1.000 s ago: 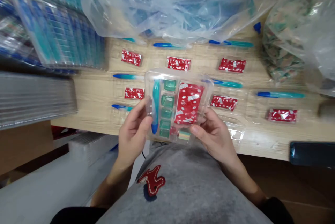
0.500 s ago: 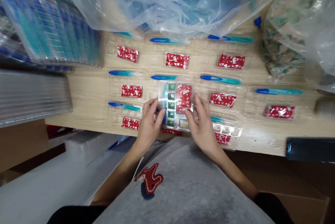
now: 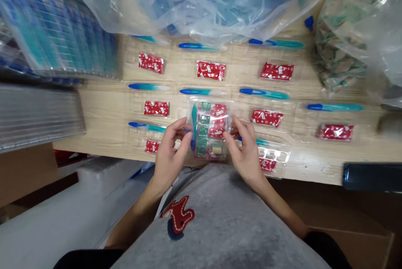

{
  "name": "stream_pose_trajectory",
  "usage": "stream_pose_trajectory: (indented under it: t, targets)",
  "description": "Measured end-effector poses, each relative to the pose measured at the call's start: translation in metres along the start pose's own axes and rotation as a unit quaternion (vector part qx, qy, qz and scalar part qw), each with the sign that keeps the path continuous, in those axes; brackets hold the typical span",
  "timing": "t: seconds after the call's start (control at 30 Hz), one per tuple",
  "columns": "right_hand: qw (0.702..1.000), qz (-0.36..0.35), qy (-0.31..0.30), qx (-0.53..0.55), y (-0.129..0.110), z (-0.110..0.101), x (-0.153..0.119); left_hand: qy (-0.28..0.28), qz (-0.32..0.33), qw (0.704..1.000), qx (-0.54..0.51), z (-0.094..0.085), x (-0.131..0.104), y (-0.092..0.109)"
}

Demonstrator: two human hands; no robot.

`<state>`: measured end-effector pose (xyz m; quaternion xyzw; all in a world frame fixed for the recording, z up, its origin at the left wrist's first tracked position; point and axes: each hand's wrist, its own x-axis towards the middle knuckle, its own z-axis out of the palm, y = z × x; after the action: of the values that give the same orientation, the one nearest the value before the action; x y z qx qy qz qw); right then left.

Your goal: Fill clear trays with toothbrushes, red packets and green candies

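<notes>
A clear tray [image 3: 216,100] is held by its side edges over the near part of the counter [image 3: 103,114], pinched between thumb and curled fingers of the left hand [image 3: 169,149] and the right hand [image 3: 246,151]. Whether the counter is touched by it cannot be told. This tray appears the most fully stocked: one pen [image 3: 194,118], one red packet [image 3: 218,120], one striped piece [image 3: 217,148] and what seem to be five green squares [image 3: 202,140] are counted. In the other trays [image 3: 284,158] only pens and packets are made out, so less seems done there. Around it, nine more pens and eight more packets are counted, some partly covered.
</notes>
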<state>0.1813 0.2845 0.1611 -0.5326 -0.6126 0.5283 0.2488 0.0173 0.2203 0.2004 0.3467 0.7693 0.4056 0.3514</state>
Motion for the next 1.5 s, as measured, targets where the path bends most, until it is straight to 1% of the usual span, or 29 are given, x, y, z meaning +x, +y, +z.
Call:
stream_pose_trajectory:
  t: [0.13, 0.2, 0.27, 0.37, 0.47, 0.53, 0.63, 0.73, 0.8, 0.83, 0.87, 0.93, 0.97, 1.0, 1.03, 1.07, 1.1, 1.17, 1.23, 1.3, 1.37, 1.43, 1.47, 1.5]
  targets:
    - [0.996, 0.042, 0.021, 0.081, 0.007, -0.004, -0.001, -0.090, -0.030, 0.990, -0.105, -0.002, -0.004, 0.013]
    - [0.993, 0.057, 0.017, 0.099, 0.011, -0.007, 0.001, -0.123, -0.040, 0.982, -0.139, -0.001, -0.004, 0.015]
    - [0.992, 0.068, 0.001, 0.101, 0.014, -0.011, 0.002, -0.145, -0.039, 0.979, -0.141, -0.001, -0.003, 0.016]
    - [0.988, 0.084, -0.039, 0.121, 0.014, -0.015, 0.003, -0.176, -0.027, 0.977, -0.117, -0.002, -0.003, 0.016]
    - [0.984, 0.085, -0.064, 0.139, 0.012, -0.019, 0.000, -0.223, 0.001, 0.966, -0.132, -0.002, -0.005, 0.019]
    - [0.986, 0.082, -0.074, 0.122, 0.009, -0.022, -0.005, -0.263, 0.016, 0.955, -0.137, 0.000, -0.006, 0.021]
    - [0.990, 0.055, -0.089, 0.092, 0.002, -0.030, -0.015, -0.328, 0.044, 0.938, -0.104, 0.007, -0.005, 0.028]
    - [0.989, 0.025, -0.105, 0.099, -0.006, -0.039, -0.022, -0.376, 0.108, 0.919, -0.042, 0.016, -0.002, 0.034]
    - [0.991, 0.020, -0.099, 0.093, -0.011, -0.042, -0.023, -0.386, 0.167, 0.907, -0.010, 0.020, 0.002, 0.034]
    - [0.992, 0.021, -0.087, 0.089, -0.013, -0.042, -0.023, -0.377, 0.196, 0.905, 0.007, 0.022, 0.004, 0.033]
    - [0.993, 0.026, -0.072, 0.088, -0.014, -0.042, -0.022, -0.355, 0.222, 0.908, 0.032, 0.023, 0.006, 0.030]
    - [0.992, 0.046, -0.043, 0.106, -0.014, -0.041, -0.019, -0.274, 0.263, 0.916, 0.129, 0.025, 0.013, 0.021]
    - [0.990, 0.061, -0.032, 0.124, -0.014, -0.040, -0.017, -0.224, 0.278, 0.913, 0.195, 0.026, 0.016, 0.015]
    - [0.986, 0.075, -0.026, 0.145, -0.013, -0.040, -0.016, -0.179, 0.290, 0.903, 0.263, 0.027, 0.020, 0.009]
    - [0.982, 0.087, -0.021, 0.164, -0.013, -0.040, -0.015, -0.147, 0.300, 0.886, 0.322, 0.027, 0.024, 0.004]
    - [0.979, 0.096, -0.017, 0.179, -0.012, -0.040, -0.015, -0.128, 0.310, 0.867, 0.368, 0.028, 0.028, 0.000]
    - [0.976, 0.101, -0.014, 0.191, -0.012, -0.041, -0.014, -0.120, 0.318, 0.851, 0.400, 0.028, 0.031, -0.003]
    - [0.973, 0.104, -0.012, 0.206, -0.011, -0.041, -0.013, -0.122, 0.329, 0.827, 0.438, 0.029, 0.035, -0.005]
    - [0.972, 0.102, -0.010, 0.212, -0.009, -0.042, -0.012, -0.129, 0.330, 0.813, 0.463, 0.030, 0.038, -0.003]
    - [0.972, 0.094, -0.007, 0.215, -0.008, -0.042, -0.011, -0.138, 0.333, 0.806, 0.470, 0.032, 0.040, 0.000]
    - [0.972, 0.086, 0.000, 0.217, -0.006, -0.041, -0.010, -0.144, 0.351, 0.809, 0.450, 0.032, 0.041, 0.002]
    - [0.973, 0.078, 0.004, 0.218, -0.004, -0.041, -0.009, -0.137, 0.380, 0.822, 0.401, 0.029, 0.043, 0.002]
    - [0.973, 0.073, 0.008, 0.219, -0.003, -0.041, -0.009, -0.124, 0.389, 0.836, 0.367, 0.027, 0.043, 0.002]
    - [0.973, 0.070, 0.012, 0.219, -0.002, -0.041, -0.009, -0.101, 0.384, 0.858, 0.327, 0.024, 0.043, 0.002]
